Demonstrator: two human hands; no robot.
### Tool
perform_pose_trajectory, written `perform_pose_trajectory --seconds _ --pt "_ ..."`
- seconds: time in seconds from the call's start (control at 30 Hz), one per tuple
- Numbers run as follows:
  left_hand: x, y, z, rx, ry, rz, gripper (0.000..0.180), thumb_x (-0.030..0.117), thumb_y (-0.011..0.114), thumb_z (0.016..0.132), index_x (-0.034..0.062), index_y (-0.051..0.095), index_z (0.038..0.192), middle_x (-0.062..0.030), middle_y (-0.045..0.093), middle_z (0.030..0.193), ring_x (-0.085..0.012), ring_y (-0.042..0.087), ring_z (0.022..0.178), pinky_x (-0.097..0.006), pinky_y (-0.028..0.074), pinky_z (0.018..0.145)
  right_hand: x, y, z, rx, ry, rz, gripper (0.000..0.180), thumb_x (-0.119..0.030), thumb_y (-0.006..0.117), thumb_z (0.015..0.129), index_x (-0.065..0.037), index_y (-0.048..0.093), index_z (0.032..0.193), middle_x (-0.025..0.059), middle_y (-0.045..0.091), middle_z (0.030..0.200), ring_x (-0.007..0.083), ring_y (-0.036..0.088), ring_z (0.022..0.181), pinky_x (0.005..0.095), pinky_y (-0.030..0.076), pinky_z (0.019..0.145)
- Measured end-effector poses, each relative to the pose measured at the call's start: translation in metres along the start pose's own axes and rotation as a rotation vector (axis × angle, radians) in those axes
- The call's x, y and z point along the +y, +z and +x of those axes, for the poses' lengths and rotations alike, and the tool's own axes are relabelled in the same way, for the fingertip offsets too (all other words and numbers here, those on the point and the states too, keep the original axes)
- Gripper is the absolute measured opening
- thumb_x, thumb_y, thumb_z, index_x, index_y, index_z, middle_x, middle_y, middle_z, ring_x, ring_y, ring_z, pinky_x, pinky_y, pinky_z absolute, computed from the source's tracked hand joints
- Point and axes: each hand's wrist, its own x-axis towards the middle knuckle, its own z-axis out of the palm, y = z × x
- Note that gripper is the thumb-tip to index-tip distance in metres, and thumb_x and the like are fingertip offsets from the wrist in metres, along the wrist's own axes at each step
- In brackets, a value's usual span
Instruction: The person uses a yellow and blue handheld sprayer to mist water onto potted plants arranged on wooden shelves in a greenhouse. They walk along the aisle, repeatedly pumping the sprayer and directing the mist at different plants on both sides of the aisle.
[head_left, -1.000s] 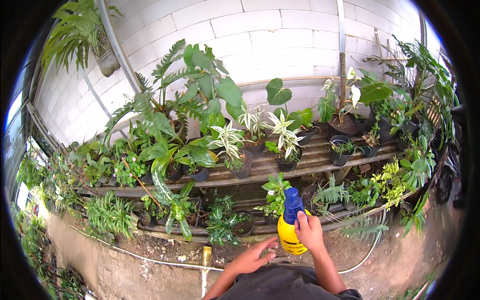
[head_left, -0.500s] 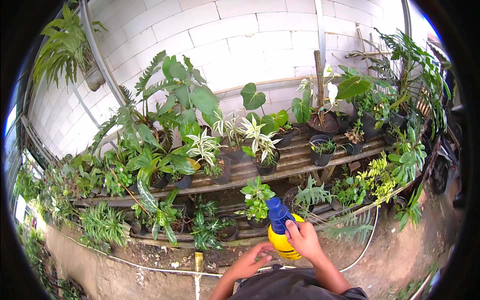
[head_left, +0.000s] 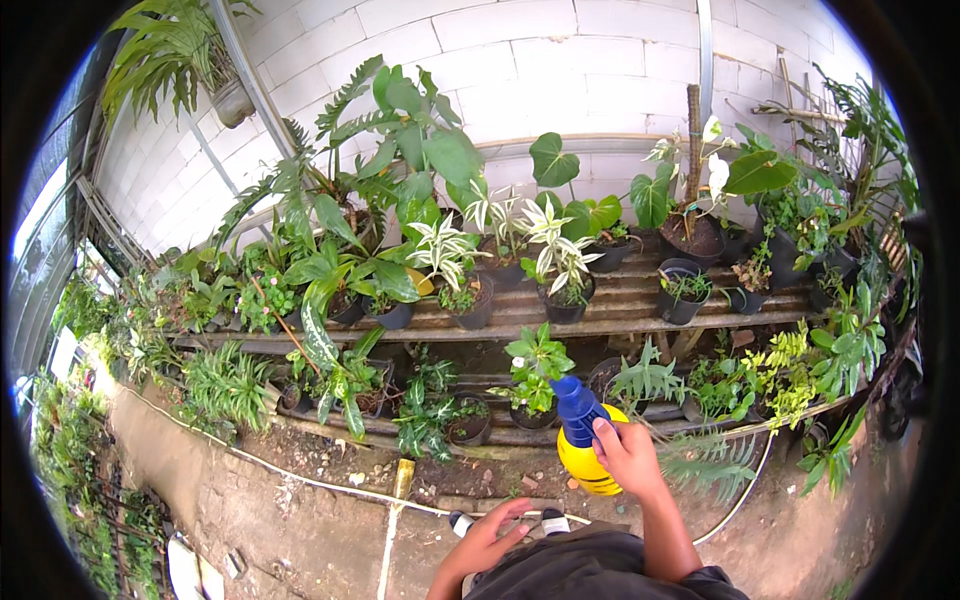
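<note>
My right hand (head_left: 629, 456) grips a yellow spray bottle (head_left: 586, 467) with a blue pump top (head_left: 577, 408), held out in front of me and pointed at a small green potted plant (head_left: 535, 372) on the lower shelf. My left hand (head_left: 490, 538) hangs low near my waist, fingers spread and curled, holding nothing. Below it my feet in dark sandals (head_left: 553, 521) show on the ground. A dark shirt covers my body at the bottom edge.
Two wooden slat shelves (head_left: 640, 300) carry several black pots with leafy plants against a white block wall (head_left: 560, 60). A white hose (head_left: 330, 487) runs across the dirt floor. A hanging fern (head_left: 180, 50) is at top left. More plants crowd the right side.
The view has shifted left and the plants now sit further right. My right hand has kept the bottle raised; my left hand has dropped lower toward my waist.
</note>
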Motion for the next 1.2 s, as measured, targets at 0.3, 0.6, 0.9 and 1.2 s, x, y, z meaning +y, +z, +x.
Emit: perform_pose_trajectory --seconds 0.3,0.6,0.9,1.2 --pt "-0.006 -0.001 -0.023 0.111 -0.022 0.037 0.056 0.020 0.064 0.109 0.0020 0.044 0.158 -0.0184 0.060 0.150 -0.0288 0.058 0.141 -0.043 0.045 0.117 0.023 0.023 0.027 0.154 0.164 0.265 0.054 -0.049 0.050 0.114 -0.004 0.056 0.084 0.0000 0.050 0.062 0.0107 0.044 0.046 0.0293 0.037 0.045" --pt "-0.017 -0.008 -0.036 0.140 -0.021 0.032 0.054 0.021 0.065 0.108 0.0017 0.047 0.155 -0.0176 0.064 0.146 -0.0292 0.060 0.138 -0.041 0.045 0.115 0.051 0.027 0.031 -0.355 0.178 -0.365 0.061 -0.050 0.055 0.110 -0.002 0.067 0.075 0.0074 0.062 0.062 0.0183 0.060 0.057 0.0364 0.046 0.058" --pt "-0.004 -0.034 -0.028 0.111 0.032 0.156 0.049 0.026 0.064 0.109 0.0012 0.052 0.150 -0.0204 0.062 0.145 -0.0346 0.059 0.137 -0.042 0.045 0.116 0.096 0.082 0.010 -0.492 0.021 -0.614 0.061 -0.051 0.055 0.108 0.003 0.072 0.087 0.0225 0.071 0.077 0.0388 0.069 0.071 0.0468 0.053 0.071" --pt "0.000 -0.047 -0.020 0.058 0.032 0.228 0.046 0.028 0.063 0.109 0.0021 0.054 0.147 -0.0223 0.062 0.141 -0.0377 0.060 0.132 -0.043 0.045 0.113 0.060 0.106 0.009 -0.698 0.067 -0.208 0.057 -0.049 0.052 0.112 -0.003 0.064 0.080 0.0031 0.060 0.065 0.0147 0.055 0.060 0.0344 0.046 0.062"
